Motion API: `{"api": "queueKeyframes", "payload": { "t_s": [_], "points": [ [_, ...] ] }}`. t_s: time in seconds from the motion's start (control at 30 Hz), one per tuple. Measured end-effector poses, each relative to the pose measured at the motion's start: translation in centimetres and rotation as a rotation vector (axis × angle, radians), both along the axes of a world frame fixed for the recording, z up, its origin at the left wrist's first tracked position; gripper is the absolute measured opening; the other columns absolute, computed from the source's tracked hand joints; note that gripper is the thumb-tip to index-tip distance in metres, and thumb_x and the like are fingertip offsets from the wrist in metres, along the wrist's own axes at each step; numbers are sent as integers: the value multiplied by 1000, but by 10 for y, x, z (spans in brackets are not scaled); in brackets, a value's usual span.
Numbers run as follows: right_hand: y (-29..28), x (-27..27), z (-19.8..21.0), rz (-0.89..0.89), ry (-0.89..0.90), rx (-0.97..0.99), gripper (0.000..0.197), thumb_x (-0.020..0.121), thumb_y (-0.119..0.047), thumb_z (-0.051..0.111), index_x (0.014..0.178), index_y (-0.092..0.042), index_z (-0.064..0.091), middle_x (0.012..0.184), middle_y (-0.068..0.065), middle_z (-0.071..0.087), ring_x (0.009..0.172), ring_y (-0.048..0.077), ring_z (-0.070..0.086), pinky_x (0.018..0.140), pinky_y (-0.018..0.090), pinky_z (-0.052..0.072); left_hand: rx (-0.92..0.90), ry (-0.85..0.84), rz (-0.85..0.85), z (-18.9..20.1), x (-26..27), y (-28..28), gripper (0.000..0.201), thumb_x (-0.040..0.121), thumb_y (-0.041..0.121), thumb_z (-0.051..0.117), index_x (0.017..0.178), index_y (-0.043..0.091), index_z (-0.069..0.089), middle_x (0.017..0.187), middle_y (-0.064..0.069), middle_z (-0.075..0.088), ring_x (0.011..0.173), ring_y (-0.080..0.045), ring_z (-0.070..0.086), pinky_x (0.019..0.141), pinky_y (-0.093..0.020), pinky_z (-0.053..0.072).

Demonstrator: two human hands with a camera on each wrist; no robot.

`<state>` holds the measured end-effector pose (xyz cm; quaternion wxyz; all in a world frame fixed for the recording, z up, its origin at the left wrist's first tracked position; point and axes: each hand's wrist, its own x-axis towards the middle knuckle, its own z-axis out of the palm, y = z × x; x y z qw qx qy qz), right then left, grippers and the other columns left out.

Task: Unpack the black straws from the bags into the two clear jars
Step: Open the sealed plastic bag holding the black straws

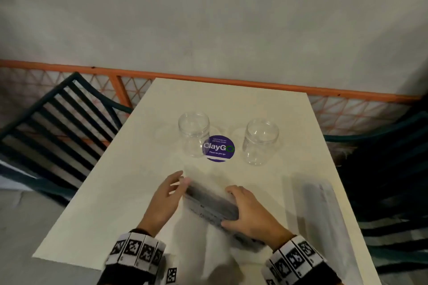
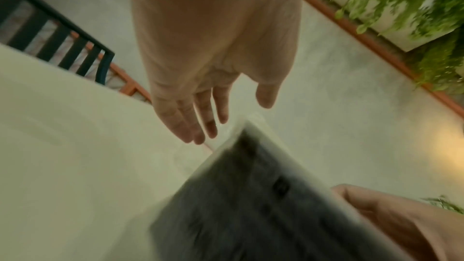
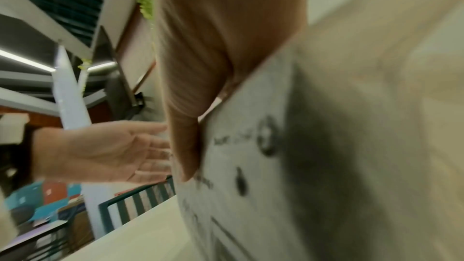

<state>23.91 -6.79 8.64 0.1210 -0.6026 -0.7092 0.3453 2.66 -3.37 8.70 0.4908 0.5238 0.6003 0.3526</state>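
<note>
Chair position: dark slatted metal chair [image 1: 62, 122] stands left of the pale rectangular table [image 1: 120, 192], clear of the work.
Left hand: my left hand [image 1: 165, 201] has straight, slightly spread fingers and holds nothing; fingertips sit just beside the bag's far end.
Bag in hand: clear plastic bag of black straws [image 1: 212, 203], blurred, lies between my hands above the table's near half, slanting away to the left.
Jars: two clear round jars [image 1: 194, 134] [image 1: 261, 141] stand upright, open-mouthed and empty, well beyond the bag, a purple round sticker [image 1: 220, 148] between them.
Right hand: my right hand [image 1: 249, 213] curls around the bag's near half, thumb on the near side.
Second bag: another straw bag [image 1: 320, 210] lies flat at the table's right.
Procedure: judged step is opening the bag. Pinch the far end with the left fingertips, keep the right grip firm, and part the seal without spilling straws.
Appearance: dark straw bundle shows through printed, greyish film.
</note>
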Motion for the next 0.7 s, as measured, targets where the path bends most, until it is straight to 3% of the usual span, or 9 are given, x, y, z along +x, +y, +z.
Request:
{"api": "queueKeyframes", "payload": {
  "t_s": [0.03,0.1,0.2,0.3,0.37,0.43,0.57,0.63,0.7],
  "points": [
    [4,-7,1,52,-46,61,68,75,-37,69,132,-24,34,129,-1,42,118,17,40,99,28,37,7,3,-4,6,-5,3,37,88,33,54,124,23,51,115,4,56,105,-14,55,85,-22,39],
    [9,-15,1,118,-114,141,64,78,-38,65,134,-26,35,129,-1,41,118,17,38,99,29,34,18,14,10,9,-13,10,34,87,30,57,120,27,52,112,3,60,99,-17,58,81,-23,42],
    [17,-20,0,171,-144,203,59,82,-46,58,134,-27,38,126,-2,42,115,15,36,97,26,29,97,11,39,6,-31,15,18,84,27,63,98,37,62,104,0,64,88,-18,63,70,-17,45],
    [22,-20,1,126,-103,236,67,77,-70,33,128,-27,47,121,-4,47,112,12,38,94,23,28,151,70,42,4,-43,19,5,79,24,69,78,29,70,105,0,58,94,-17,60,73,-16,44],
    [28,-16,5,52,-102,285,70,77,-72,21,118,-28,56,115,-7,55,108,12,47,91,26,33,195,65,63,7,-47,23,6,77,22,71,75,27,71,103,1,58,96,-15,58,77,-20,43],
    [34,-7,10,-37,-79,322,61,79,-66,26,107,-26,62,107,-8,63,101,13,56,87,30,39,242,0,99,15,-51,28,10,76,17,71,72,26,70,92,1,67,87,-13,62,78,-23,47],
    [43,18,20,-225,-20,381,22,83,-41,61,94,-22,66,92,-9,64,90,13,59,85,38,47,287,-92,47,34,-57,40,9,78,6,68,75,15,69,76,-11,70,68,-7,63,69,-10,46],
    [45,22,29,-273,-13,399,16,83,-31,65,95,-21,67,91,-8,62,90,13,58,86,39,46,299,-84,-7,39,-56,44,10,78,4,67,74,13,69,73,-3,71,67,-6,62,68,-9,45],
    [46,21,36,-279,-63,446,17,84,-29,64,100,-22,66,100,-5,64,95,11,55,90,33,40,305,-95,-16,42,-54,47,8,79,5,66,74,11,68,72,8,71,67,-2,61,67,-6,45]
  ]
}}
